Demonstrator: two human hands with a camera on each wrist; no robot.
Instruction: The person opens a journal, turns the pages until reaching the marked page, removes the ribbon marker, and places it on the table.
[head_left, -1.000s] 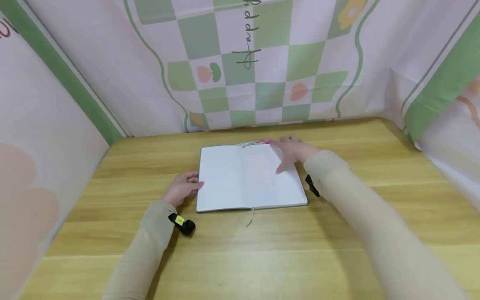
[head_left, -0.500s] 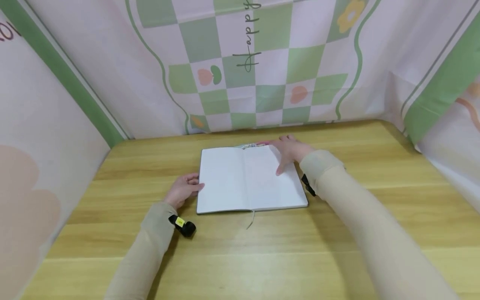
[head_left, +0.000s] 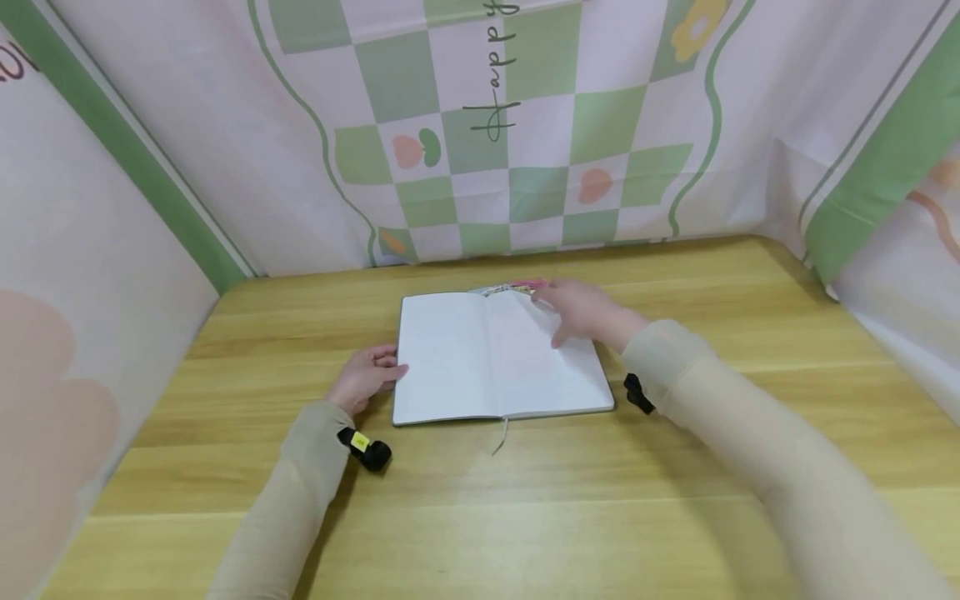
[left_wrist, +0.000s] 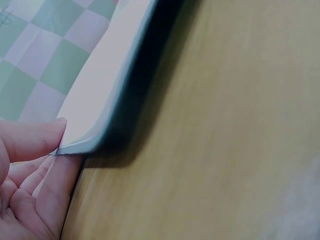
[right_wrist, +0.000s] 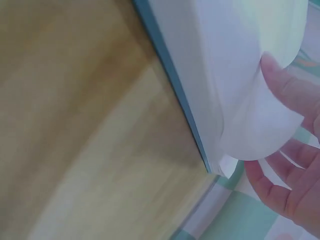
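Note:
An open notebook (head_left: 442, 358) with blank white pages and a dark blue-green cover lies on the wooden table. My left hand (head_left: 363, 379) pinches its left edge, thumb on top and fingers underneath, as the left wrist view shows up close. Over the far right corner is my right hand (head_left: 585, 315). In the right wrist view, a page (right_wrist: 262, 125) curls up at its corner between the thumb and fingers of that hand. More pages of the notebook lie flat beneath the lifted one.
Something colourful with pink and patterned parts (head_left: 517, 287) sticks out past the notebook's far edge. A thin ribbon bookmark (head_left: 501, 435) hangs from the near edge onto the table (head_left: 480, 525). A checkered cloth (head_left: 480, 167) hangs behind the table.
My right hand has drawn its fingers in over the far right corner and lifted a page corner, its forearm shifting right and nearer. The left hand has stayed in place.

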